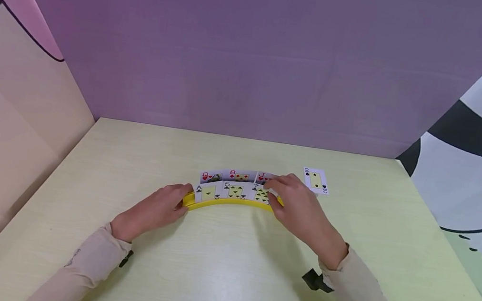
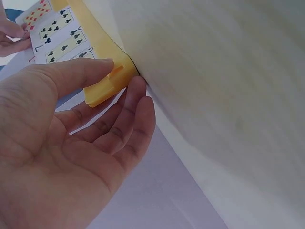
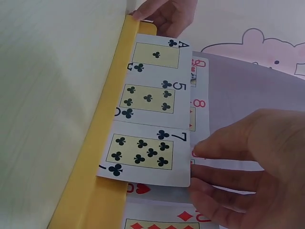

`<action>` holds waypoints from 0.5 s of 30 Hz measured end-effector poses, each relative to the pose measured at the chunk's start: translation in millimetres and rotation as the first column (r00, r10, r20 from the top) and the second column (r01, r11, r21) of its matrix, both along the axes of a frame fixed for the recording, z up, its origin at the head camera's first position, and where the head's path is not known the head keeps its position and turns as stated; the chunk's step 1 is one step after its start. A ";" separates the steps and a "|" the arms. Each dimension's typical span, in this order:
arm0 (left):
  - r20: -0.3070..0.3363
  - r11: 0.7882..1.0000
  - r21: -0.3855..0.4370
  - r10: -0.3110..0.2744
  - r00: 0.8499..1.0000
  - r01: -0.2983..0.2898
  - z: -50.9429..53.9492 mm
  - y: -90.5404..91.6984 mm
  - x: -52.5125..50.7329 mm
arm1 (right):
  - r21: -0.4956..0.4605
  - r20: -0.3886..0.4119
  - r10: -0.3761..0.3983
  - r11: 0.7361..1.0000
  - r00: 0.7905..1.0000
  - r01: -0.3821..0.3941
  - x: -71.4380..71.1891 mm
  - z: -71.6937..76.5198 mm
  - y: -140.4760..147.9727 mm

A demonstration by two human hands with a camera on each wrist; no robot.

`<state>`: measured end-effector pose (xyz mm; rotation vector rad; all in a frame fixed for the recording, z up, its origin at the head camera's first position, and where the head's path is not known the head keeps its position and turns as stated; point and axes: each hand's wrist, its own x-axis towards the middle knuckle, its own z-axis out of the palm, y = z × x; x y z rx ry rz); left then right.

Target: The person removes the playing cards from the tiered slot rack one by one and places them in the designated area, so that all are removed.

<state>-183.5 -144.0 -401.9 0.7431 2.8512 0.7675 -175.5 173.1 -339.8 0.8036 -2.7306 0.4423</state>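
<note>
My left hand point(image 1: 159, 209) grips the crosswise yellow holder point(image 1: 236, 201); left of my bent-fingered right hand point(image 1: 300, 209), its hold unclear, stands the seven of clubs point(image 3: 143, 151).

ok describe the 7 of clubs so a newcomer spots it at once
On the pale table is a curved yellow holder. In its front row, the 7 of clubs sits nearest the right hand. Only it reads 7, unlike the 5 and ace.

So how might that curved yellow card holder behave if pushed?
The curved yellow plastic-looking card holder looks solid, so probably stiff. Its low arc would likely slide, not roll. The white playing cards standing in it might wobble.
</note>
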 end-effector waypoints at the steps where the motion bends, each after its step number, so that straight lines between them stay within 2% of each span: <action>1: 0.000 1.000 0.000 -0.001 1.000 0.001 0.0 0.2 0.0 | 0.005 -0.002 0.001 1.000 1.000 0.000 -0.1 -0.6 -0.1; 15: 0.005 1.000 0.001 0.008 1.000 -0.008 0.6 1.2 1.3 | 0.080 0.016 0.012 0.997 1.000 -0.013 -2.4 -8.6 -3.5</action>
